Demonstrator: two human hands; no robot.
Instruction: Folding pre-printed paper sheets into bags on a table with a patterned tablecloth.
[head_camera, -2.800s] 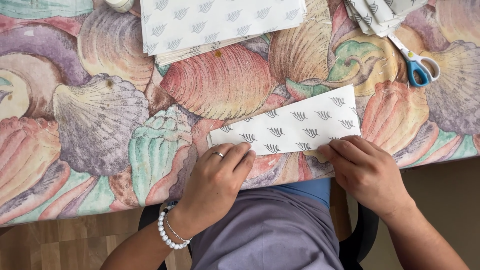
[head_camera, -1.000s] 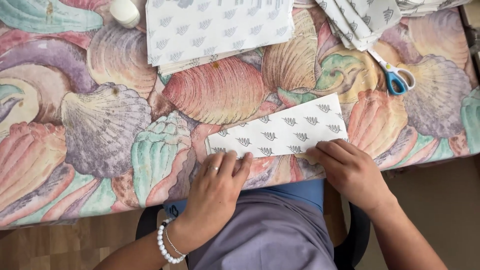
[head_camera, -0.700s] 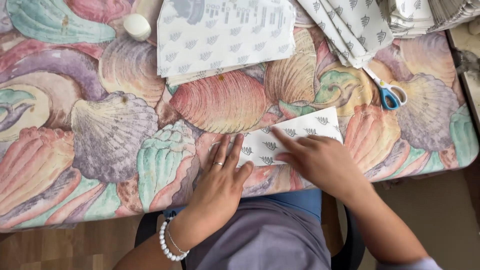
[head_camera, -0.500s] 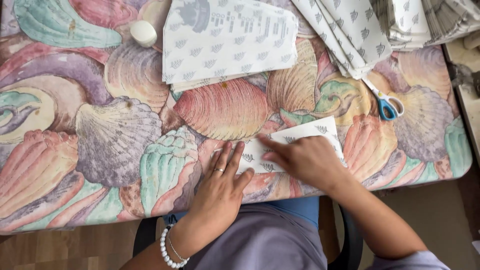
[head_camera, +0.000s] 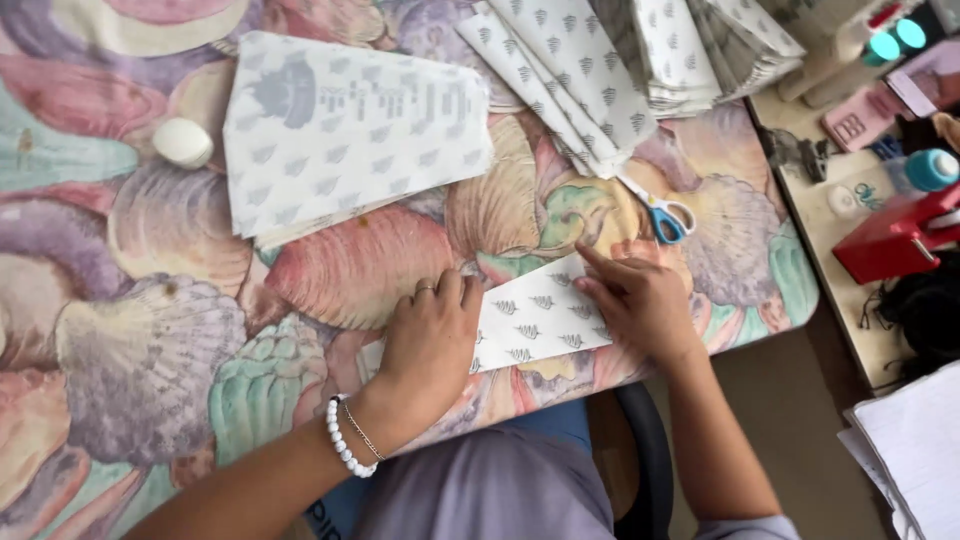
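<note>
A folded strip of white paper (head_camera: 535, 322) printed with small grey leaf shapes lies near the front edge of the table, on a shell-patterned cloth (head_camera: 140, 340). My left hand (head_camera: 432, 335), with a ring and a white bead bracelet, lies flat on the strip's left end. My right hand (head_camera: 632, 300) presses down on the strip's right end, fingers pointing up and to the left. Neither hand grips anything.
A flat stack of the same patterned paper (head_camera: 345, 125) lies further back. Folded paper pieces (head_camera: 640, 70) are piled at the back right, with blue-handled scissors (head_camera: 660, 215) below them. A white roll (head_camera: 182, 142) sits at the left. A side table at the right holds a red box (head_camera: 895, 240).
My right hand slid left along the paper strip and then back to its right end. My left hand stayed on the left end. The view shifted, showing more of the right side.
</note>
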